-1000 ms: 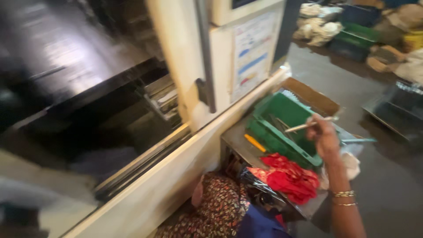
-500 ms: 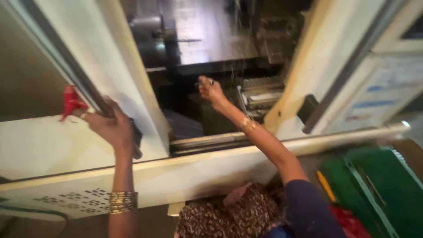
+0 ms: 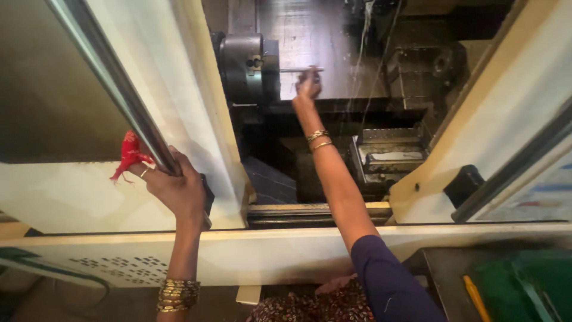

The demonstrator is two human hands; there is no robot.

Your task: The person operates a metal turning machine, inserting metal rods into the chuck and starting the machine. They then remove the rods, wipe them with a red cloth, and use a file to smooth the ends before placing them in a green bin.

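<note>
My right hand (image 3: 308,83) is reached deep into the open machine bay, fingers closed round a thin grey metal rod (image 3: 296,70) that runs sideways from my fingertips to the round grey steel chuck (image 3: 249,67) just to their left; the rod's end meets the chuck face. My left hand (image 3: 176,189) is wrapped tight round the long slanted steel handle bar (image 3: 119,95) of the cream sliding door (image 3: 196,119), with a scrap of red cloth (image 3: 129,156) pinched against the bar just beyond my knuckles. Below my right wrist sits a blocky dark metal tool carrier (image 3: 388,158), close under the forearm, and the dark back wall of the bay stands right behind my fingertips. The door's edge closes off the room left of the chuck, and the cream frame post (image 3: 453,137) bounds it on the right; between them the opening is wide around my arm. Near my right elbow a green plastic tray (image 3: 524,280) with a yellow-handled tool (image 3: 475,297) is cut off by the frame's corner. The bay is dim, so I think the rod is seated in the chuck, but the grip there is hard to make out.
</note>
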